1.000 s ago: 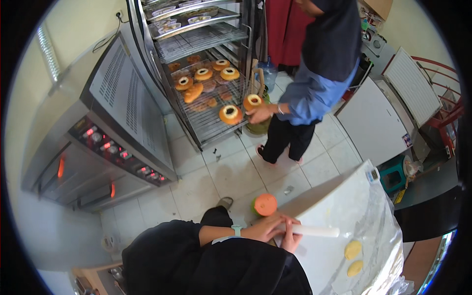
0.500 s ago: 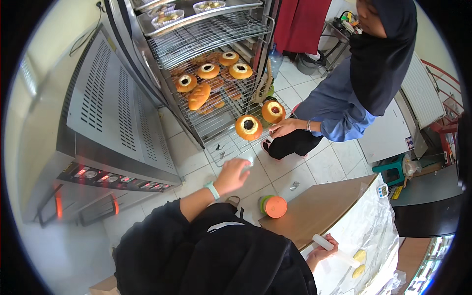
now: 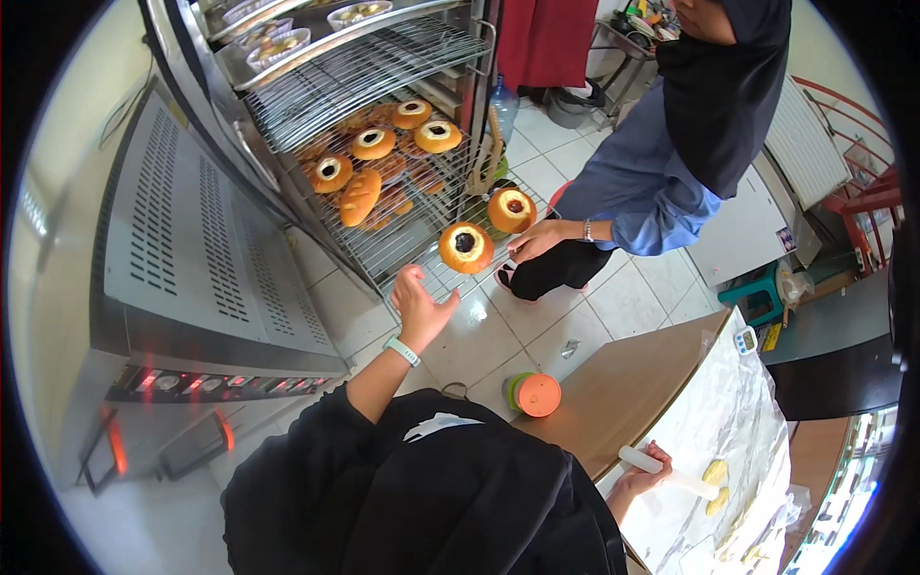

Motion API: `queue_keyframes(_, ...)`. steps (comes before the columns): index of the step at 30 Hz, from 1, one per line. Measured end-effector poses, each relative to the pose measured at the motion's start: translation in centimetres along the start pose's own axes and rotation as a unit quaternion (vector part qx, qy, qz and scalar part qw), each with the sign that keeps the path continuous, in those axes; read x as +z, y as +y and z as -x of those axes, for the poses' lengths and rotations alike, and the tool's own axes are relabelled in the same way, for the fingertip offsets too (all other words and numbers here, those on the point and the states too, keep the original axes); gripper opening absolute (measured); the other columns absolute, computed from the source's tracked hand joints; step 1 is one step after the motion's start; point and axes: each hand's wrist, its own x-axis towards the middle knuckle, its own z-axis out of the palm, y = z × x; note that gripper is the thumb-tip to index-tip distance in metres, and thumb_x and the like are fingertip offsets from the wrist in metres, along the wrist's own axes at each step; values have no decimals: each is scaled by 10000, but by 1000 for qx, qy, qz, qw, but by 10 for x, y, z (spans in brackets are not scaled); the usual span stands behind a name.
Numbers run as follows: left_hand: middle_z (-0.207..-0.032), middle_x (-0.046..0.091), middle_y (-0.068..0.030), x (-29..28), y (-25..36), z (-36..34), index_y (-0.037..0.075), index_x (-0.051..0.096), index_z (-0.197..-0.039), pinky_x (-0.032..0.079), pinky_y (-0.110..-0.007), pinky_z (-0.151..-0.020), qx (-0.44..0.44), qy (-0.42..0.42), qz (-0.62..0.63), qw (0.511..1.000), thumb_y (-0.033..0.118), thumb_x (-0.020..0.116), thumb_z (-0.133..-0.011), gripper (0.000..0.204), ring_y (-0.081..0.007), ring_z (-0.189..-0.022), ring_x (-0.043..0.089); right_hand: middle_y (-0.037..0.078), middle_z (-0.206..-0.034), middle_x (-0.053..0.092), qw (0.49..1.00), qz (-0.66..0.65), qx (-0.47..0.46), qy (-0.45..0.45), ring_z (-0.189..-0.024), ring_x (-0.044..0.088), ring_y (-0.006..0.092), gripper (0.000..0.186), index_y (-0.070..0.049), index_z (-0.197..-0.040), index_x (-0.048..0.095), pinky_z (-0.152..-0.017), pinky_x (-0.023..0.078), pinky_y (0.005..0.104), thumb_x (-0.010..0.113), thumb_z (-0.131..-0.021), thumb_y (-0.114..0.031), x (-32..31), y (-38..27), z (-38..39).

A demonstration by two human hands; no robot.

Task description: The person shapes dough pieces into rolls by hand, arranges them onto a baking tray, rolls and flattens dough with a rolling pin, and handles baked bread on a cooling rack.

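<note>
My left hand [image 3: 420, 311] is raised at the front edge of the pulled-out wire rack [image 3: 402, 251], thumb apart from the fingers, with nothing in it. Just beyond its fingertips lies a round golden bun [image 3: 466, 248] with a dark filled centre. A second such bun [image 3: 511, 210] sits beside it, close to a co-worker's hand [image 3: 541, 238] at the rack's right edge. Over the worktable [image 3: 738, 412], my right hand [image 3: 648, 471] grips a white rolling pin [image 3: 692, 485]. The pin's far end meets flattened yellow dough [image 3: 715, 473] on the plastic-covered top.
Deeper in the rack cabinet are several more buns and an oblong loaf [image 3: 360, 197]. Trays with paper-cupped items [image 3: 360, 13] sit above. A grey oven [image 3: 206, 240] with lit controls stands left. An orange-lidded container [image 3: 537, 395] is beside the table; the co-worker [image 3: 642, 158] stands right.
My left hand has moved forward to the rack's front edge. My right hand still holds the rolling pin. The whole view has shifted slightly, and the co-worker's hand stays by the buns.
</note>
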Motion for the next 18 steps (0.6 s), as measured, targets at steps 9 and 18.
queue_keyframes(9, -1202, 376, -115, 5, 12, -1, 72, 297, -1224, 252, -451, -917, -103, 9, -10, 995, 394, 869, -522, 961, -288, -1183, 330, 58, -635, 467, 1000, -1, -5, -21, -668, 479, 190, 237, -79, -653, 467, -923, 430, 460, 453, -825, -243, -3, 1, -1)
queue_keyframes(18, -1250, 359, -135, 8, 15, -1, 94, 286, -1273, 242, -484, -964, -147, -11, -18, 989, 410, 873, -523, 1003, -311, -1218, 316, 50, -629, 455, 1000, 6, 0, -19, -660, 467, 182, 235, -85, -650, 455, -919, 427, 453, 472, -822, -244, -2, -1, -2)
